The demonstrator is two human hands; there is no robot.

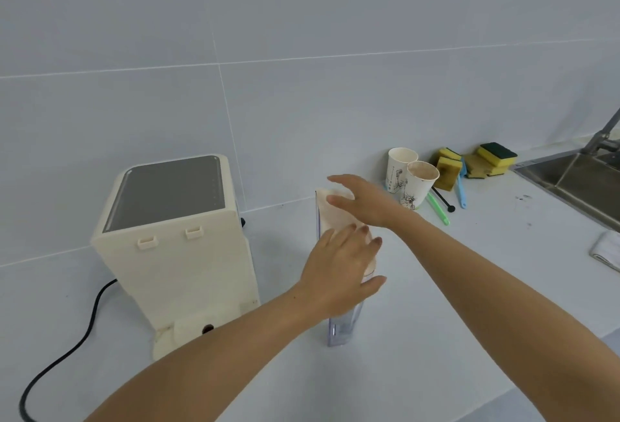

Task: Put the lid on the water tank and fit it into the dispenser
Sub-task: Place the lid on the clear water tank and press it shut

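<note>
A clear water tank [340, 329] stands upright on the white counter, right of the cream dispenser [177, 247]. A cream lid [335, 211] lies on top of the tank. My left hand [339, 270] lies flat over the near end of the lid, fingers spread, thumb down the tank's right side. My right hand [360, 201] rests palm-down over the far end of the lid, fingers extended. Both hands hide most of the lid and the tank's upper part. The dispenser's back faces me, with two small clips and a round port at its base.
A black power cord [63, 351] runs from the dispenser to the lower left. Two paper cups [411, 178], sponges [476, 163], a blue brush and a green stick sit at the back right. A steel sink [577, 180] and a white cloth [607, 250] are at far right.
</note>
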